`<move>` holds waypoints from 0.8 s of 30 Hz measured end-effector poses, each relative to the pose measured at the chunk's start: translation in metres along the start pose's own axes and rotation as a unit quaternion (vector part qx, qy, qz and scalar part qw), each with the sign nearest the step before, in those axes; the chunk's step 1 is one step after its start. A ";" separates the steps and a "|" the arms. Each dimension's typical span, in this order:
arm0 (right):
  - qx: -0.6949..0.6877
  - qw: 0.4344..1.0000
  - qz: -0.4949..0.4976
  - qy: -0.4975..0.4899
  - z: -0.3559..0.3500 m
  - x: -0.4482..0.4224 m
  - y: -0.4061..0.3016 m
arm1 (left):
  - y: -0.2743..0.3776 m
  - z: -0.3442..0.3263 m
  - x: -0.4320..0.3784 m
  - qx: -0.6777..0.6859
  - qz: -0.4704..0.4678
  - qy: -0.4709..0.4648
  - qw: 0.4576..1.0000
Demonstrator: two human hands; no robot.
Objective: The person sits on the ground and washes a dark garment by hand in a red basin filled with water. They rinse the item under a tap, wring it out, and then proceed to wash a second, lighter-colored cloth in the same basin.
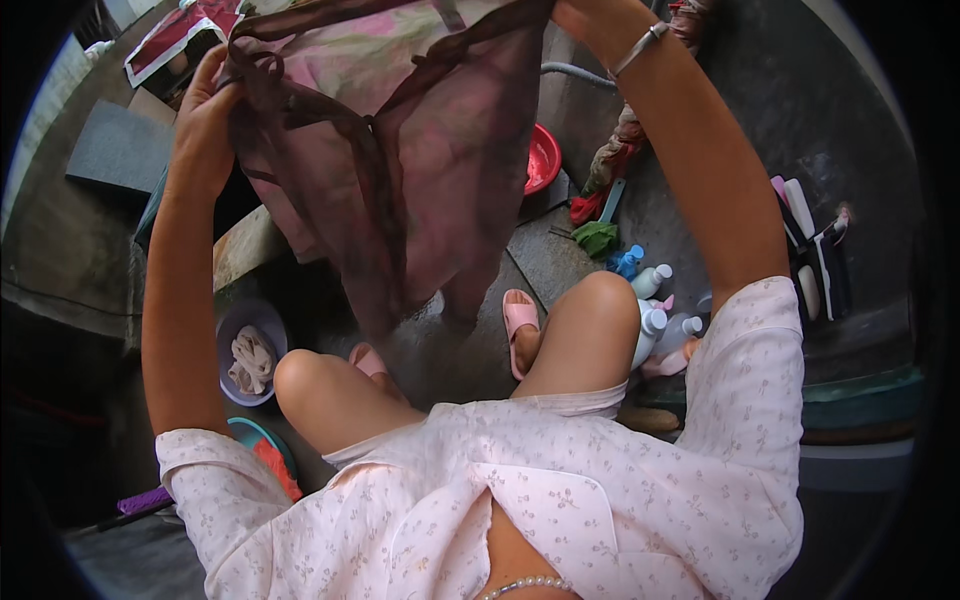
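Note:
A thin, sheer garment (pixel 442 157) in mottled pink, green and dark maroon hangs spread out between my raised hands, with dark ties near its top left. My left hand (pixel 206 112) grips its upper left corner between thumb and fingers. At the upper right corner, my right hand (pixel 574 13) meets the cloth at the picture's top edge; its fingertips are mostly cut off or hidden, and a metal bangle circles that wrist. The garment's lower end hangs above the dark floor between my knees and covers part of what lies behind it.
A lavender basin (pixel 281 330) holding pale cloth and a teal basin (pixel 244 429) with orange-red cloth stand at left. Behind the garment is a red basin (pixel 556 161). Several bottles (pixel 651 281) stand beside my right knee; slippers (pixel 361 90) hang on the right wall.

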State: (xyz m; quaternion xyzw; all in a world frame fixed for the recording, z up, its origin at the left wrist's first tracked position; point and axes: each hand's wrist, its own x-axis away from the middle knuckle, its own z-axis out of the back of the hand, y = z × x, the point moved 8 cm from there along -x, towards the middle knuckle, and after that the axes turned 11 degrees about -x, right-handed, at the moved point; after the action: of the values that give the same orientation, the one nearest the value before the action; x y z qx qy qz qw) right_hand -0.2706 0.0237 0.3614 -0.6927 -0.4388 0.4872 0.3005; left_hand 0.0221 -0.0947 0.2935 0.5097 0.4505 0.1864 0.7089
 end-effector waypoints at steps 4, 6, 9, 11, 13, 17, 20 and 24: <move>-0.037 0.999 0.038 -0.012 -0.036 -0.016 0.006 | 0.038 -0.020 0.008 -0.003 -0.042 -0.063 0.997; -0.031 0.999 0.034 0.001 -0.052 -0.019 0.009 | 0.067 -0.050 0.021 -0.016 -0.070 -0.117 0.991; -0.069 0.996 0.047 0.010 -0.065 -0.034 0.013 | 0.081 -0.066 0.024 -0.140 -0.124 -0.115 0.976; -0.057 0.994 0.095 -0.003 -0.082 -0.033 0.011 | 0.094 -0.099 0.033 -0.321 -0.207 -0.156 0.911; -0.103 0.991 0.078 -0.043 -0.122 0.011 0.008 | 0.090 -0.126 0.034 -0.400 -0.233 -0.126 0.877; 0.021 0.990 0.103 -0.095 -0.171 0.004 0.056 | 0.052 -0.079 0.030 -0.395 -0.109 -0.019 0.912; -0.003 0.982 -0.018 -0.190 -0.163 0.016 0.056 | 0.038 -0.076 0.026 -0.241 -0.067 -0.025 0.968; 0.139 0.951 0.234 -0.150 -0.098 0.012 0.043 | 0.016 -0.049 0.028 -0.034 0.087 0.024 0.995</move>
State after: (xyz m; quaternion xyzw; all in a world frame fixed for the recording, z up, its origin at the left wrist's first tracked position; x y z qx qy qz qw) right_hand -0.1634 0.0168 0.3540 -0.6464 -0.2322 0.6982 0.2022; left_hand -0.0001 -0.0405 0.2917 0.5181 0.4145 0.2743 0.6961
